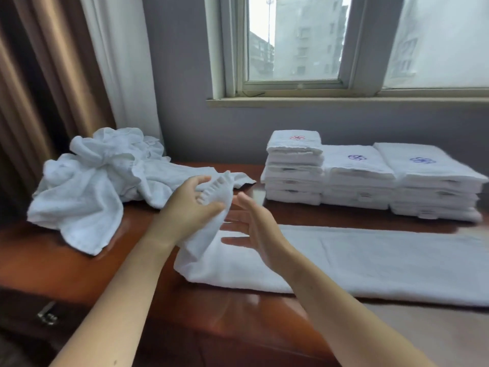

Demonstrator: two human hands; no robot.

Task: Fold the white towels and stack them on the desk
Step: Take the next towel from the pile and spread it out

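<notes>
A long white terry towel (370, 260) ran left-right across the reddish wooden counter (53, 250). The left hand (185, 207) gripped its raised left end; the right hand (254, 226) hung open. Folded white towel stacks (293, 168) bore red and blue emblems.

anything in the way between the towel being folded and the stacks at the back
Nothing visible. Only bare desk lies between the long towel and the folded stacks; the crumpled pile sits off to the left.

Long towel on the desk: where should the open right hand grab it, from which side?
Likely the raised left end, from the right, beside the left hand. That end of the towel is lifted and bunched, with edges free to pinch; the rest lies flat on the desk.
</notes>
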